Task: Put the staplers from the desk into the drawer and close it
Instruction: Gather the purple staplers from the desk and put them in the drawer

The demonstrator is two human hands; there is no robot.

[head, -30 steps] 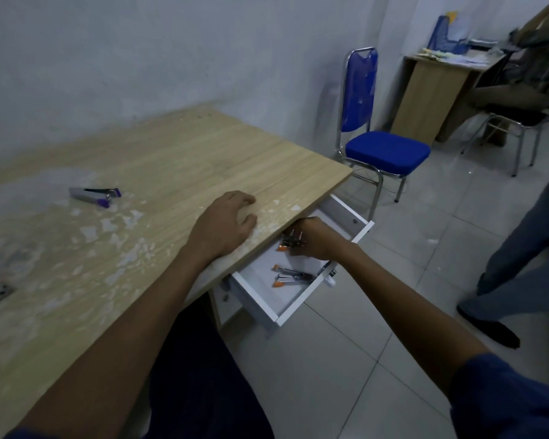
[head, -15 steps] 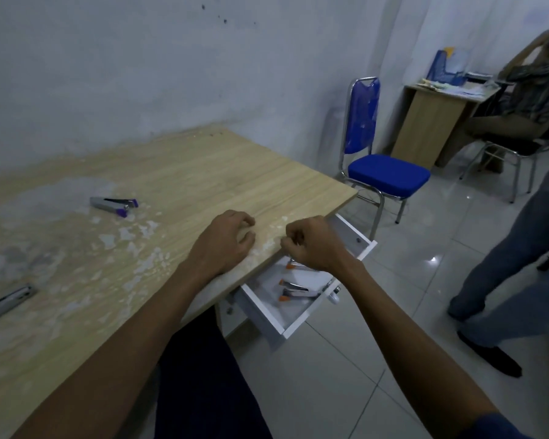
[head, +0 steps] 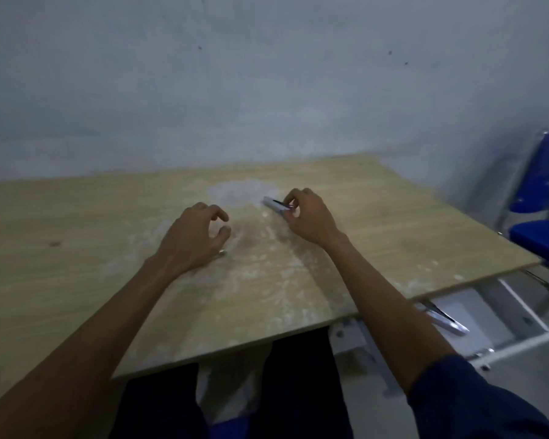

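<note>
- Your right hand (head: 308,217) pinches the silver stapler (head: 274,205) on the pale wooden desk (head: 393,223).
- Your left hand (head: 194,239) hovers half-curled, empty.
- The white open drawer (head: 520,315) holds a silver stapler (head: 446,320).

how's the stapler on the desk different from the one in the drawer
The silver stapler with purple trim lies on the wooden desk with the right hand closing on its near end; the silver stapler in the white drawer lies untouched, partly hidden by the right forearm. The first awaits stowing; the second is stowed. Both lie flat.
</note>
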